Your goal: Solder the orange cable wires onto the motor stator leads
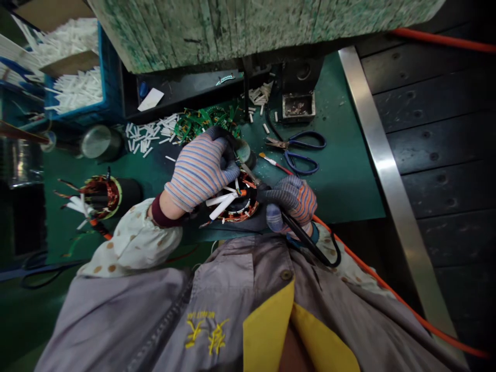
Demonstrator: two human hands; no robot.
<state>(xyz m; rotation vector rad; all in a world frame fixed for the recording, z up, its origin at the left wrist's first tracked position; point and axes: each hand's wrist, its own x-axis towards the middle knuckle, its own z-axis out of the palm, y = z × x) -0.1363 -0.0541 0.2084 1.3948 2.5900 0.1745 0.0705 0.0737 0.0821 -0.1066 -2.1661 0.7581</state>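
The green desk (341, 191) bears the wound copper coil (248, 209) near its front edge, between the two gloved hands. Well beyond the coil, a worn, paint-flecked board (232, 31) partly hides a dark tray (182, 95). To the coil's far left and beyond it, a blue bin (112, 98) is heaped with white tubes. The left hand (201, 168) covers the coil's far-left side from view; its grip is narrow, and I cannot tell what, if anything, sits between the fingertips. Right of the coil, the right hand (292, 199) has its grip wrapped around a black-handled tool (300, 230), whose metal end reaches the coil's far-right side. A second coil (112, 194) lies well to its left. Beyond the coil, green circuit boards (205, 124) crowd close behind the left hand, and a round green-topped piece (243, 151) stands just past it. Blue-handled scissors (287, 145) lie beyond and right, a red-handled brush (284, 166) nearer; loose white tubes (145, 135) lie scattered beyond and left.
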